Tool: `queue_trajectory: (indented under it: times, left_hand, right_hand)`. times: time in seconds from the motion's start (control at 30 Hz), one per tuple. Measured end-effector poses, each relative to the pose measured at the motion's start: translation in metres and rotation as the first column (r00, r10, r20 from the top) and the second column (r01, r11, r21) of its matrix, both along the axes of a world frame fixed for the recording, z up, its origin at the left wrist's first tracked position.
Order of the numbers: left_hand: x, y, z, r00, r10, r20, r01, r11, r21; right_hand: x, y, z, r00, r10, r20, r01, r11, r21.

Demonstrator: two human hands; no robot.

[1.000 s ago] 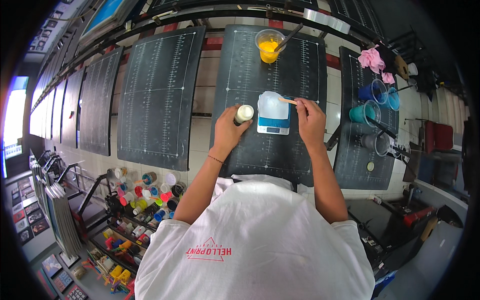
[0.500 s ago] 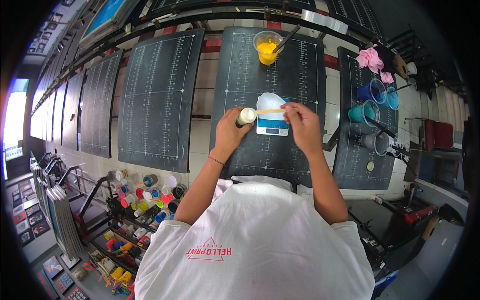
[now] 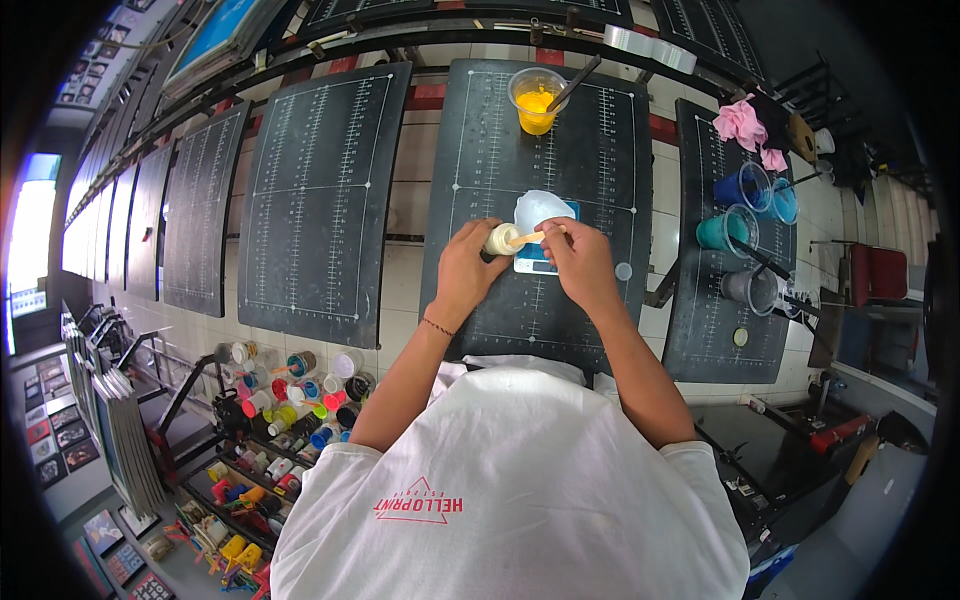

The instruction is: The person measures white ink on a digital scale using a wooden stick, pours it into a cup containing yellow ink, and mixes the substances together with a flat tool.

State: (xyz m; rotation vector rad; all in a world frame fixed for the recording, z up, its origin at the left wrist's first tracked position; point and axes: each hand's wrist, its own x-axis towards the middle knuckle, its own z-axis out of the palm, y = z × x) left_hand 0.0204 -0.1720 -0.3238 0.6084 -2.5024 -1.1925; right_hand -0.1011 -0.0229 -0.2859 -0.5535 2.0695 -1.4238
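My left hand [image 3: 465, 272] is wrapped round a small cream-white jar [image 3: 498, 241], tilted with its mouth toward the right. In my right hand [image 3: 582, 265] a flat wooden stick [image 3: 527, 239] is pinched, its far end at the jar's mouth; how deep it goes inside I cannot tell. Just beyond both hands a whitish translucent cup [image 3: 542, 206] sits on a blue and white digital scale [image 3: 538, 267], partly hidden by my right hand. A small round pale lid [image 3: 623, 271] lies on the black board [image 3: 540, 320] to the right of that hand.
Farther up the board stands a clear cup of yellow ink [image 3: 536, 108] with a dark stirrer. On the right-hand board [image 3: 720, 340] are blue, teal and grey cups [image 3: 722, 231] and a pink cloth [image 3: 740, 122]. Several ink pots [image 3: 300, 385] crowd the lower left.
My right hand has moved left and slightly down, bringing the stick's end to the jar's mouth. The jar has tipped toward the right. The small lid, covered before by my right hand, now shows.
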Motion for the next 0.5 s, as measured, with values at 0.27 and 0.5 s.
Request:
queue_trajectory:
  times: [0.27, 0.5]
  left_hand:
    - [-0.0019, 0.0022, -0.0031, 1.0, 0.008, 0.007, -0.007, 0.999, -0.034]
    - [-0.0049, 0.0034, -0.0039, 0.999, 0.023, 0.022, -0.022, 0.999, -0.033]
  right_hand:
    - [-0.0029, 0.0072, -0.0063, 0.966, -0.181, 0.184, 0.199, 0.976, -0.085]
    - [-0.0109, 0.0108, -0.0092, 0.948, -0.248, 0.198, 0.271, 0.957, -0.1]
